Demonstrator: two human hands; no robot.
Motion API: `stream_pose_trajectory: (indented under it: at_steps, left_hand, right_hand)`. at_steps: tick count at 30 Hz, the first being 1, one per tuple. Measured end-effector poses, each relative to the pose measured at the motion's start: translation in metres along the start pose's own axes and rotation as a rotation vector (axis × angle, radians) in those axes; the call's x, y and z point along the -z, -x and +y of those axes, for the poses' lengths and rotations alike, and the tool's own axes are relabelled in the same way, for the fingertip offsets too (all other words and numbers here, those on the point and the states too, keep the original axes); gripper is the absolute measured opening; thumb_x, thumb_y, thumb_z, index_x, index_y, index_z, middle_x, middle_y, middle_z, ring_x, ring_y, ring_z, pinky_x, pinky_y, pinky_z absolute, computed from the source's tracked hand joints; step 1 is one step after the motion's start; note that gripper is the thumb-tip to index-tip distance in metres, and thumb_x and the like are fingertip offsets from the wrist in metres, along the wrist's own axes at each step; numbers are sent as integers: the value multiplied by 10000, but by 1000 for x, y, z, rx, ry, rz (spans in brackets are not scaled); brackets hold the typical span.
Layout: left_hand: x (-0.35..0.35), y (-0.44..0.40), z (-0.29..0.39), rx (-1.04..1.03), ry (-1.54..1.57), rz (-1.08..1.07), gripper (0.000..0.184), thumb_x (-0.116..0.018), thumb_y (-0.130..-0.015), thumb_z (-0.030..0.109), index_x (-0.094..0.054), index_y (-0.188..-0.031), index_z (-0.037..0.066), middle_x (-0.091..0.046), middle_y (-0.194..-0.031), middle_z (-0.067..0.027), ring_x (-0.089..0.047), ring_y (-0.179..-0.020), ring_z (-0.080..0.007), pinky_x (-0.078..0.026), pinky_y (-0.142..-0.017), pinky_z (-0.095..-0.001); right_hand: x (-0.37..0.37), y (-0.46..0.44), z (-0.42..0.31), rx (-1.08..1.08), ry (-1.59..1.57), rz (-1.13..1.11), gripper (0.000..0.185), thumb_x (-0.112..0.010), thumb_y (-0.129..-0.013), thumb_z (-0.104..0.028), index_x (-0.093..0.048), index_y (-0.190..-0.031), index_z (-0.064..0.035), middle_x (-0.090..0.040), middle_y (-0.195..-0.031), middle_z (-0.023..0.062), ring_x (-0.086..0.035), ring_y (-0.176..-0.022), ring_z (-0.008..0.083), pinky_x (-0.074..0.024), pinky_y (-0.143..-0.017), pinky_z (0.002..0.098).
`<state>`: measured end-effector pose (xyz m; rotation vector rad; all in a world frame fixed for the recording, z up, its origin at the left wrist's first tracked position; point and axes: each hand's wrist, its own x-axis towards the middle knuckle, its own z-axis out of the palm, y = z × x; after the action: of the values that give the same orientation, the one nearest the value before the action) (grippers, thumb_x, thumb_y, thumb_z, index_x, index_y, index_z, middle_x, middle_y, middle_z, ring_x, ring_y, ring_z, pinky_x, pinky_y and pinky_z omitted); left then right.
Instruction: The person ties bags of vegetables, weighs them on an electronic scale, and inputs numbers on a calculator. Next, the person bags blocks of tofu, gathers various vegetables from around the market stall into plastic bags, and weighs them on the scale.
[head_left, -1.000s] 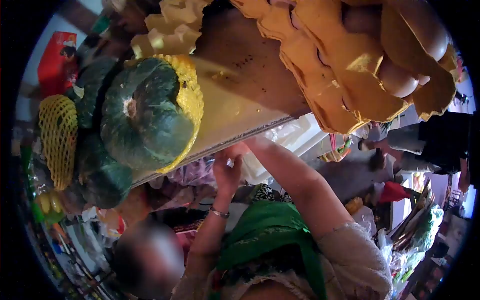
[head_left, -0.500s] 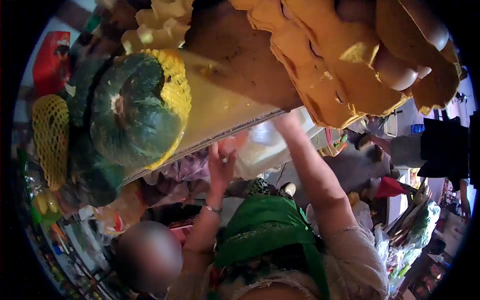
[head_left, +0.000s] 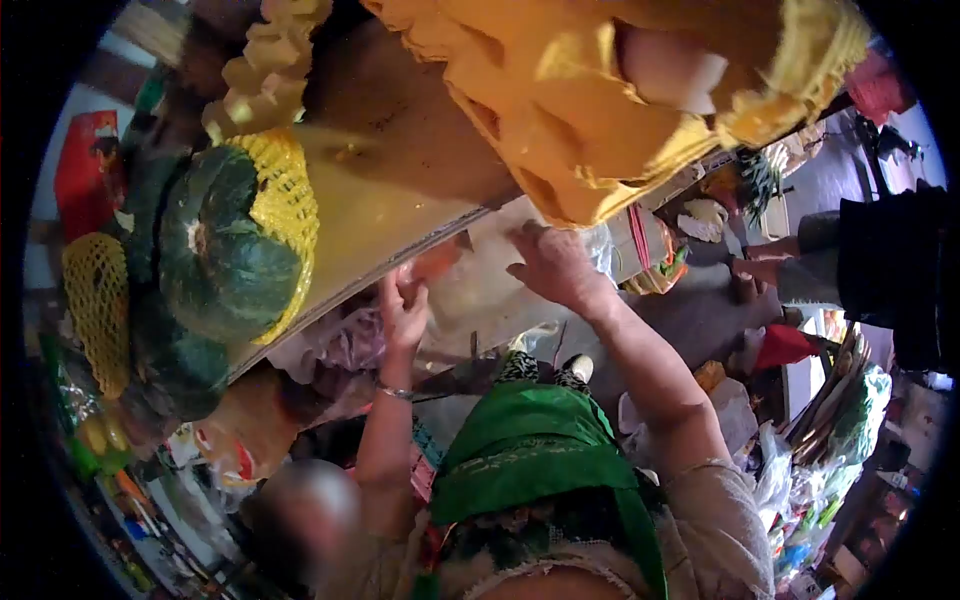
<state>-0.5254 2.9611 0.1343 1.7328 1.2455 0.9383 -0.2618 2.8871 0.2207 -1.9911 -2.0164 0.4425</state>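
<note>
Below the slanted shelf edge, my left hand (head_left: 403,312) is raised with its fingers bent against an orange-red thing (head_left: 437,258), whose kind I cannot make out. My right hand (head_left: 558,265) is under the low corner of the cardboard egg trays (head_left: 560,130), thumb apart from the fingers. I see nothing in it, though some fingertips are hidden. Between and below the hands lies a pale, whitish surface (head_left: 475,318), perhaps a tub or plastic sheet. Clear plastic (head_left: 602,245) shows just beyond my right hand.
Green pumpkins (head_left: 215,245), one partly in yellow foam netting (head_left: 290,220), sit left on the brown shelf (head_left: 400,170). Purple plastic bags (head_left: 350,340) hang beneath. Another person (head_left: 890,280) stands at right. Bagged vegetables (head_left: 850,430) lie lower right.
The view has shifted, so shelf, pumpkins and egg trays appear further left. My right hand, blurred at the shelf edge before, now shows its thumb apart. My left hand stays by the orange-red thing.
</note>
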Motion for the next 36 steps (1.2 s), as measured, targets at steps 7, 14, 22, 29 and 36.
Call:
stream_pose_trajectory:
  at_steps: [7, 14, 22, 29, 36]
  left_hand:
    - [2, -2, 54, 44, 115, 73, 294, -603, -869, 34, -564, -1160, 18, -618, -1163, -135, -594, -1058, -229, -460, -903, -339]
    - [-9, -10, 113, -121, -111, -100, 180, -550, -863, 21, -615, -1031, 15, -644, -1047, -167, -612, -969, -341, -487, -842, -394]
    - [-31, -25, 118, -153, -455, -402, 343, -558, -849, 55, -582, -1191, 55, -652, -1020, -178, -629, -906, -347, -504, -796, -397]
    - [-56, 5, 160, -285, -612, -253, 426, -577, -857, 113, -524, -1275, 48, -582, -1158, -183, -536, -1055, -357, -401, -908, -432]
    - [-155, 54, 238, -592, -783, -30, 506, -596, -866, 170, -463, -1333, 28, -499, -1325, -184, -420, -1250, -375, -276, -1051, -476]
  right_hand:
    - [28, 27, -6, 78, -141, 153, 107, -576, -780, -96, -602, -881, -71, -625, -753, 121, -623, -776, 321, -475, -714, 449]
    - [16, 80, -30, -70, -599, 3, 235, -600, -826, -77, -608, -1058, -41, -654, -928, 152, -628, -866, 318, -501, -759, 399]
    - [-2, 183, 26, -512, -1313, 205, 267, -528, -925, -35, -561, -1188, 2, -581, -821, 13, -538, -669, 81, -459, -594, 243]
    - [13, 262, 93, -721, -1451, 397, 242, -545, -912, -47, -558, -1146, 14, -613, -888, 43, -535, -706, 109, -459, -618, 251]
    - [46, 367, 165, -774, -1491, 491, 182, -566, -912, -139, -612, -1040, -19, -613, -850, 1, -542, -715, 90, -454, -647, 242]
